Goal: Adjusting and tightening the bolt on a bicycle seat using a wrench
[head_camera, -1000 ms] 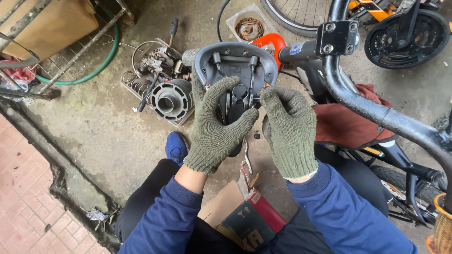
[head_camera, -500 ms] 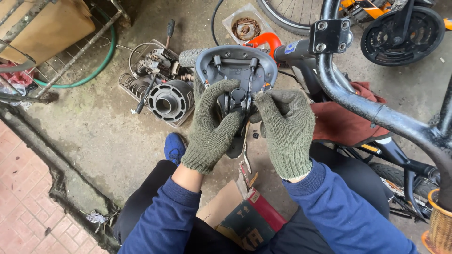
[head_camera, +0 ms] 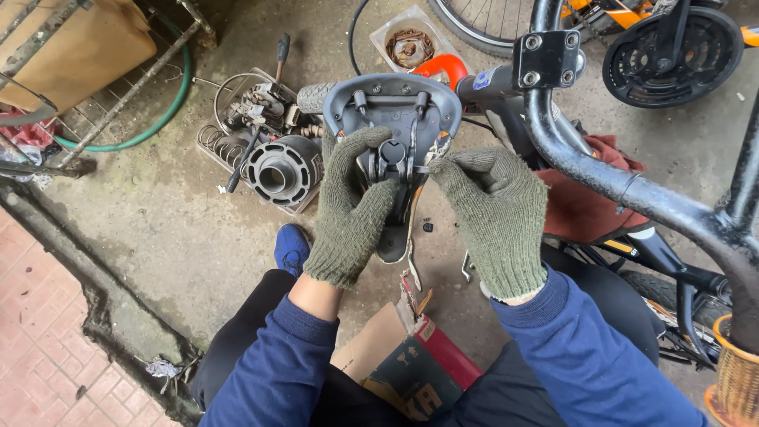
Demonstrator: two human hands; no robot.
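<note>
Here, a person in blue sleeves is sitting over a concrete floor (head_camera: 158, 205), holding an upturned bicycle saddle (head_camera: 393, 107) in both gloved hands above the knees. The saddle's grey underside is facing the camera, with its metal rails running down to a black clamp (head_camera: 393, 153) at the middle. The left hand (head_camera: 352, 202), in a green knitted glove, is gripping the saddle from the left, its fingers (head_camera: 365, 146) curled shut around the rail and clamp area. The right hand (head_camera: 494, 209), gloved the same way, is closing on the saddle's right edge, its fingers (head_camera: 452, 168) pinched together against the rail beside the clamp; what exactly lies between the fingertips is too hidden to tell.

Just behind the saddle, a black bicycle handlebar (head_camera: 601, 182) is curving across the right side, with a square stem clamp (head_camera: 545, 59) at its top. A red cloth (head_camera: 581, 209) is lying beneath the bar. To the left of the saddle, a round black metal part (head_camera: 278, 170) is resting on a wire tray among springs and small bits. A green hose (head_camera: 162, 119) is looping along the floor farther left. A torn cardboard box (head_camera: 399, 364) is lying between the person's legs, and a blue shoe (head_camera: 291, 247) is showing just beside the left wrist.
</note>
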